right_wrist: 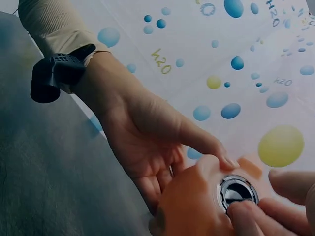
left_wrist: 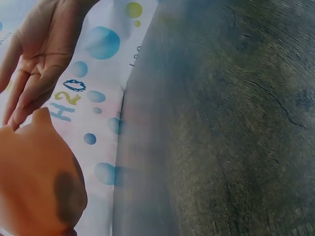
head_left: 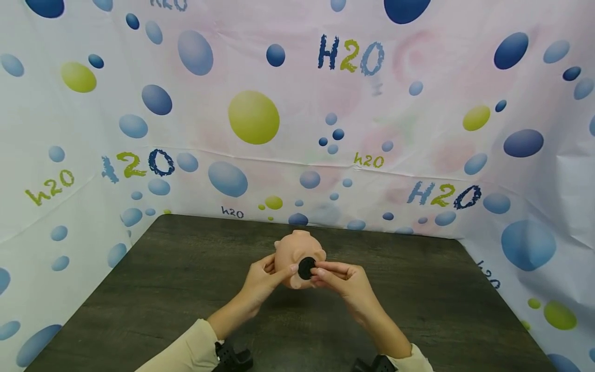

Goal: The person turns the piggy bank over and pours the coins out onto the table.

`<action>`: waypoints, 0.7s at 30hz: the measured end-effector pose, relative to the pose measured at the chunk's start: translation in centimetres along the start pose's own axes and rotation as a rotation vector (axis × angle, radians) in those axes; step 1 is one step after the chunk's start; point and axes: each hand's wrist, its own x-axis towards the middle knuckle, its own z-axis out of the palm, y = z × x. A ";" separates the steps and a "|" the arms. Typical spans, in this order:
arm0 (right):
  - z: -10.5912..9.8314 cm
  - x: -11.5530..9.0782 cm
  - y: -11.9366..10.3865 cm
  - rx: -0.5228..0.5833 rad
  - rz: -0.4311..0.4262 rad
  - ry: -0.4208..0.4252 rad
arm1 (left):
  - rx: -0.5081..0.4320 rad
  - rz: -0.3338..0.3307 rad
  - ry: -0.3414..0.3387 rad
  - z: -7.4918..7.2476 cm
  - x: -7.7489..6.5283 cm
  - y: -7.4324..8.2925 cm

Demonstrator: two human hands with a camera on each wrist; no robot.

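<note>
A peach-coloured piggy bank (head_left: 297, 248) is tilted with its underside turned towards me, a little above the dark table (head_left: 186, 310). My left hand (head_left: 262, 284) grips it from the left, the thumb lying beside a round black plug (head_left: 306, 268) in its belly. From the right, the fingertips of my right hand (head_left: 348, 287) pinch the plug's edge. The right wrist view shows the plug (right_wrist: 238, 191) with a shiny ring and my right fingers (right_wrist: 244, 219) against it. How far it sits in the hole, I cannot tell. In the left wrist view the piggy bank (left_wrist: 37, 172) is partly cut off.
A white sheet (head_left: 307, 134) with blue and green dots and "H2O" lettering hangs behind and at both sides of the table. Each wrist carries a black camera mount, the left one (head_left: 232, 357) near the table's front.
</note>
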 end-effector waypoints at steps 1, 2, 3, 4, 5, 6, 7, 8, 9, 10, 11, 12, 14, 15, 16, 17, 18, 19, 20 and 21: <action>0.2 0.1 0.0 -0.002 0.014 0.016 | 0.008 0.008 0.008 0.0 0.0 -0.1; 0.4 0.2 0.1 -0.006 0.025 0.030 | 0.012 0.017 0.015 0.0 0.0 -0.2; 0.6 0.3 0.1 -0.011 0.033 0.046 | 0.020 0.024 0.022 0.0 0.0 -0.3; 0.8 0.4 0.2 -0.016 0.040 0.061 | 0.027 0.032 0.027 0.0 0.0 -0.4; 0.9 0.4 0.2 -0.019 0.045 0.076 | 0.037 0.040 0.028 0.0 0.0 -0.5; 1.1 0.5 0.3 -0.024 0.046 0.088 | 0.048 0.046 0.027 0.0 0.0 -0.6; 1.2 0.5 0.4 -0.027 0.043 0.102 | 0.062 0.052 0.027 0.0 0.0 -0.8; 1.4 0.6 0.5 -0.030 0.036 0.115 | 0.076 0.056 0.026 0.0 0.0 -0.9; 1.5 0.7 0.7 -0.036 0.031 0.133 | 0.090 0.057 0.026 0.0 0.0 -1.0; 1.7 0.7 0.8 -0.042 0.027 0.152 | 0.102 0.057 0.024 0.0 0.0 -1.1; 1.8 0.7 0.9 -0.045 0.020 0.173 | 0.113 0.056 0.026 0.0 0.0 -1.1; 1.9 0.8 1.1 -0.051 0.014 0.196 | 0.119 0.057 0.027 0.1 -0.1 -1.1; 2.2 0.9 1.3 -0.065 0.002 0.242 | 0.131 0.058 0.037 0.2 -0.1 -1.2; 2.3 1.0 1.4 -0.070 -0.007 0.262 | 0.135 0.059 0.040 0.2 -0.1 -1.2; 2.5 1.0 1.5 -0.071 -0.016 0.283 | 0.141 0.064 0.044 0.3 -0.2 -1.2; 2.6 1.1 1.6 -0.076 -0.027 0.306 | 0.149 0.070 0.049 0.4 -0.2 -1.2; 2.7 1.1 1.7 -0.080 -0.036 0.327 | 0.154 0.077 0.052 0.5 -0.2 -1.2; 2.9 1.2 1.8 -0.089 -0.046 0.345 | 0.163 0.083 0.057 0.6 -0.2 -1.2; 3.0 1.2 1.9 -0.099 -0.056 0.361 | 0.167 0.089 0.061 0.6 -0.2 -1.2; 3.0 1.3 1.9 -0.108 -0.063 0.376 | 0.176 0.097 0.066 0.7 -0.2 -1.2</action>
